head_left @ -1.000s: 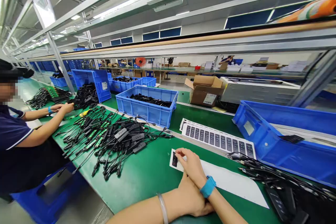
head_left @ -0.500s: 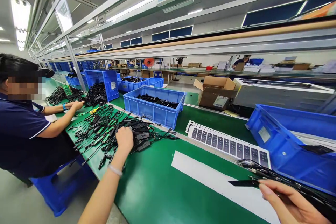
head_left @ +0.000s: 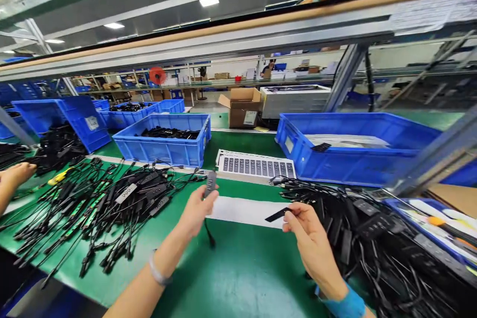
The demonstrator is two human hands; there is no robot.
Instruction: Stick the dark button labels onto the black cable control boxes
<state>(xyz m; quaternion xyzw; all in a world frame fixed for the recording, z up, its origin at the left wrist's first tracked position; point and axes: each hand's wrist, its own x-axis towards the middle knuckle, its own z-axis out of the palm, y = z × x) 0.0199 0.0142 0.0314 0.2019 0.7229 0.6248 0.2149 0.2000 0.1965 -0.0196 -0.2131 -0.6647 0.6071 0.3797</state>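
My left hand (head_left: pixel 197 211) is closed on a small dark inline controller (head_left: pixel 210 183) with buttons; its cable end (head_left: pixel 210 239) hangs below the fingers. Between thumb and fingers of my right hand (head_left: pixel 307 233) is a thin black label (head_left: pixel 276 215), tilted. A white paper strip (head_left: pixel 242 212) lies on the green table between and behind both hands. Beyond it is a sheet of dark button labels (head_left: pixel 257 166). To the left spreads a pile of cabled controllers (head_left: pixel 143 191), one showing a light face.
Several blue bins line the back: one with black parts (head_left: pixel 160 151), another with white sheets (head_left: pixel 357 166). A second heap of cabled controllers (head_left: pixel 346 238) lies at right, beside a tray of tools (head_left: pixel 439 228). A co-worker's hand (head_left: pixel 17 176) shows at far left.
My left hand has lifted a controller from the pile and brought it rightward, near the white strip. The view has turned right. My right hand still holds the black label.
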